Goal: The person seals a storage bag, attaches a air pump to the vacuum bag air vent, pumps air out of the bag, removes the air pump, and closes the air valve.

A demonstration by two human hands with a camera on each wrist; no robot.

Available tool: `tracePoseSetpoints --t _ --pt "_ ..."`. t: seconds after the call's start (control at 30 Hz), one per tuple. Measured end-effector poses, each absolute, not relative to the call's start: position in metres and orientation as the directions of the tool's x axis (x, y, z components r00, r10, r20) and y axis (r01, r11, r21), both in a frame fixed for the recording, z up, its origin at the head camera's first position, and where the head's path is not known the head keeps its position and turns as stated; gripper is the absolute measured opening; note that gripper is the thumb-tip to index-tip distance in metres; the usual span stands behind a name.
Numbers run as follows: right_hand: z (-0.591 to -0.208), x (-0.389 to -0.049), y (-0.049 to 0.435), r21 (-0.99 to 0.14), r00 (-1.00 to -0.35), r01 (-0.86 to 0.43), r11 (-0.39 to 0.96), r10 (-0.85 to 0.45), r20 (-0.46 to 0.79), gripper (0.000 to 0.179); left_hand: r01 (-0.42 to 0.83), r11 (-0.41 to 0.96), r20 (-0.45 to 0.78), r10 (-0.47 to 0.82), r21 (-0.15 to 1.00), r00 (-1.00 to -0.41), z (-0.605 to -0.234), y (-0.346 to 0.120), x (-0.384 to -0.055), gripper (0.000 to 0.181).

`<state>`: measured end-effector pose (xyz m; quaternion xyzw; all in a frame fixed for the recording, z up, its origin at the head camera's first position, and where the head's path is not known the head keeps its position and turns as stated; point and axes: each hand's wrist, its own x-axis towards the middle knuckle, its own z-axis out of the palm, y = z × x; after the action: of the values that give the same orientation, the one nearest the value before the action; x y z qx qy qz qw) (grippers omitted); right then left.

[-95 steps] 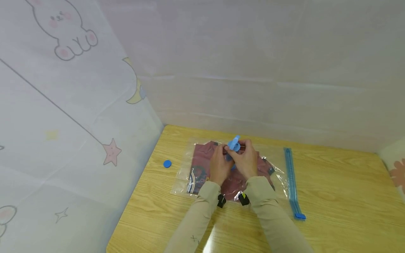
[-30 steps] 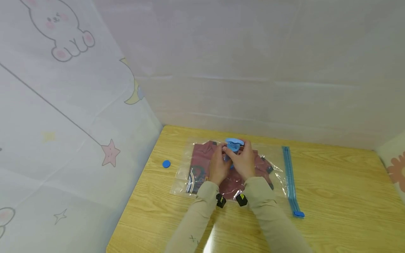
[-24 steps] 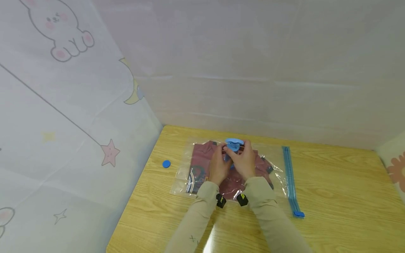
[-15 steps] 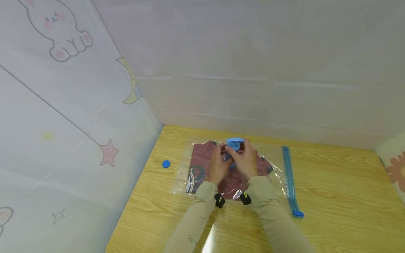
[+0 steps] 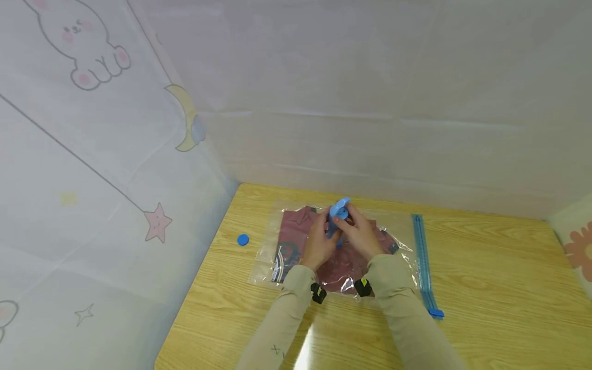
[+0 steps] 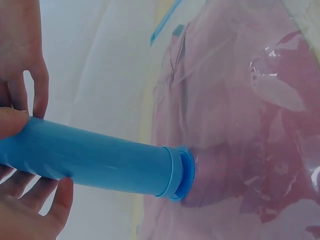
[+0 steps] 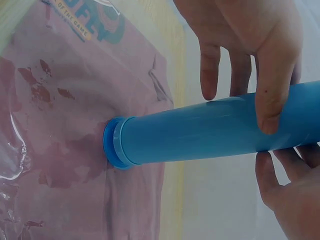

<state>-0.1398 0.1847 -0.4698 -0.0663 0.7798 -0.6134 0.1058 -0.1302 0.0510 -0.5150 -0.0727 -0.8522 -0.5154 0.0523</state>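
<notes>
A blue hand pump [image 5: 339, 210] stands on the clear vacuum storage bag [image 5: 264, 259], its T-shaped handle on top. In the left wrist view its barrel [image 6: 110, 157] meets the blue round valve [image 6: 187, 174] on the bag. Inside the bag lies a dark red garment [image 5: 293, 226] with printed lettering. My left hand [image 5: 319, 243] grips the barrel from the left, fingers curled round it. From the other side my right hand [image 5: 362, 237] holds the barrel, with fingers and thumb on it in the right wrist view.
A small blue round cap [image 5: 242, 239] lies on the wooden table [image 5: 208, 298], left of the bag. Along the bag's right edge runs a blue zip strip [image 5: 423, 257] with a blue slider [image 5: 436, 313] at its near end. Patterned cloth [image 5: 296, 144] hangs behind.
The pump's handle has turned from lying crosswise to slanting, its far end up to the right. My right hand has shifted round the barrel and its wrist has moved right; the bag stays put.
</notes>
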Motion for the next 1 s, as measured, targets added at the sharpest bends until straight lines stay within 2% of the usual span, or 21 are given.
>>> tracePoseSetpoints --t 0.23,0.63,0.77,1.0 --pt "-0.467 -0.14 0.185 -0.981 -0.963 0.044 0.191 -0.253 -0.092 0.057 0.176 0.458 0.141 0.11 0.871 -0.984 -0.512 0.049 -0.131 0.058" --pt "-0.469 -0.137 0.177 -0.99 -0.983 0.044 0.135 -0.171 -0.067 0.061 0.17 0.535 0.176 0.041 0.828 -0.984 -0.517 0.049 -0.133 0.052" --pt "-0.466 -0.135 0.174 -0.98 -0.996 0.007 0.2 -0.082 -0.024 0.06 0.174 0.552 0.195 0.021 0.815 -0.981 -0.516 0.05 -0.132 0.049" --pt "-0.464 -0.133 0.166 -0.944 -0.999 0.016 0.33 0.044 -0.001 0.068 0.181 0.554 0.217 0.001 0.813 -0.976 -0.518 0.052 -0.131 0.043"
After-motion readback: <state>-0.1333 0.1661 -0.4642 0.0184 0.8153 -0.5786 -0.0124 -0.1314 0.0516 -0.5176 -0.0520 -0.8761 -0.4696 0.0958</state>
